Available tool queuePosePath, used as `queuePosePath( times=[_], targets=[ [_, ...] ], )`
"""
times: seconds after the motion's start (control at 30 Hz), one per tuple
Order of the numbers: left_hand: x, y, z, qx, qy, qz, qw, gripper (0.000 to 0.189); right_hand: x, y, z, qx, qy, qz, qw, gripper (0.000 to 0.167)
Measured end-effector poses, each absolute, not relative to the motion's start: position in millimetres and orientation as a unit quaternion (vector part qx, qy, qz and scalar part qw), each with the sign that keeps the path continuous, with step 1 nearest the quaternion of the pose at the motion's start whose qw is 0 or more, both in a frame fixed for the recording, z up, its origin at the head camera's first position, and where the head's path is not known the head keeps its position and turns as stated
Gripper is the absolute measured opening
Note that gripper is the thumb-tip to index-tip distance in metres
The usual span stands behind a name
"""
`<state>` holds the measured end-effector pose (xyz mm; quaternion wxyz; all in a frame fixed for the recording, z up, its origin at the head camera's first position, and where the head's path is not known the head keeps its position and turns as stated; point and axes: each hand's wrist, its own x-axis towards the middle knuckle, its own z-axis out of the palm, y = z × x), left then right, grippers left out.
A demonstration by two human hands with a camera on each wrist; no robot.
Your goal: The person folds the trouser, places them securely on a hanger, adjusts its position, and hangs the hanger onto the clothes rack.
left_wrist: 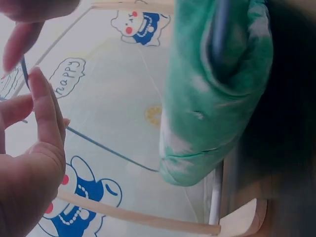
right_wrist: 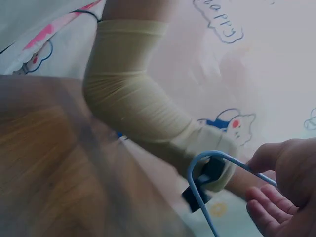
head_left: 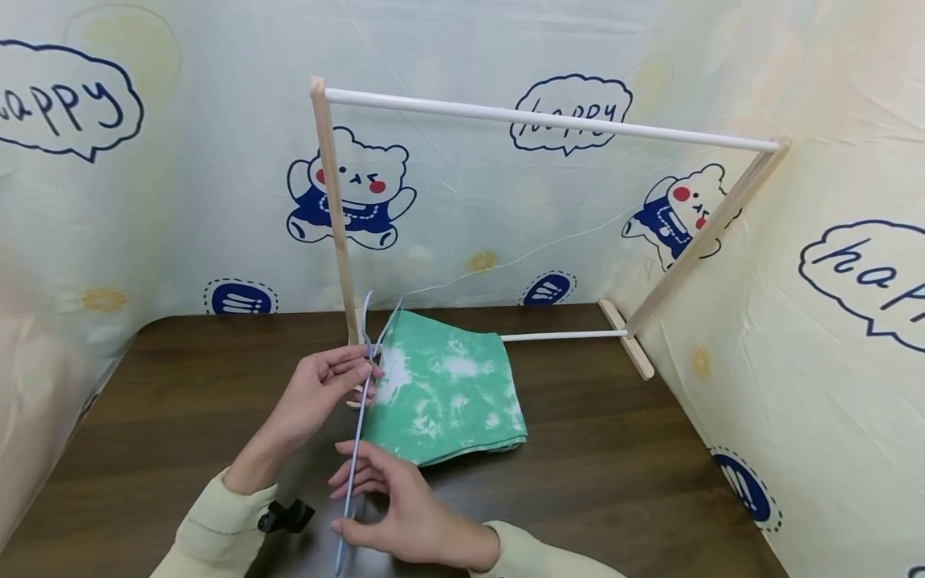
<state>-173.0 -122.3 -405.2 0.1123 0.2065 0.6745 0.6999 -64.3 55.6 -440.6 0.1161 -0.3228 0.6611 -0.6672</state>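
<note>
A light-blue wire hanger [head_left: 359, 437] stands nearly edge-on in the head view, with a folded green-and-white tie-dyed cloth [head_left: 455, 393] on its right side. My left hand [head_left: 307, 401] pinches the hanger's wire near the top, beside the cloth's left edge. Lower down, my right hand [head_left: 408, 506] holds the hanger near its close end, thumb on the wire. In the right wrist view the rounded corner of the hanger [right_wrist: 191, 170] curves out from the right fingers. The left wrist view shows the cloth [left_wrist: 197, 118] folded around a blue bar.
A drying rack with a white top rod [head_left: 549, 119] and wooden posts [head_left: 334, 201] stands at the back of the dark wooden table [head_left: 600, 482]. Its low white rod [head_left: 564, 335] runs behind the cloth. Printed curtains [head_left: 462, 233] enclose the table. A black device [head_left: 285, 516] sits on the left wrist.
</note>
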Motion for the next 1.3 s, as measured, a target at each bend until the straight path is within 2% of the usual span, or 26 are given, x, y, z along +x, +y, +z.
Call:
queuePosePath(
  times=[0.13,0.4,0.77,1.3],
  targets=[
    [-174.5,-118.1,-404.2,0.206,0.633,0.736,0.122,0.049,-64.3,58.1,-427.9,-0.317,0.639,-0.688,0.137,0.068],
    [-177.3,-101.1,-389.9,0.199,0.604,0.762,0.121,0.042,-63.5,68.5,-404.6,-0.343,0.628,-0.689,0.12,0.066],
    [-178.4,-72.8,-339.4,0.256,0.564,0.774,0.133,0.042,-60.0,91.4,-361.4,-0.351,0.614,-0.701,0.094,0.067],
    [-196.5,-41.3,-275.8,0.268,0.572,0.764,0.131,0.042,-73.9,111.9,-311.0,-0.358,0.594,-0.719,0.044,0.068]
  ],
)
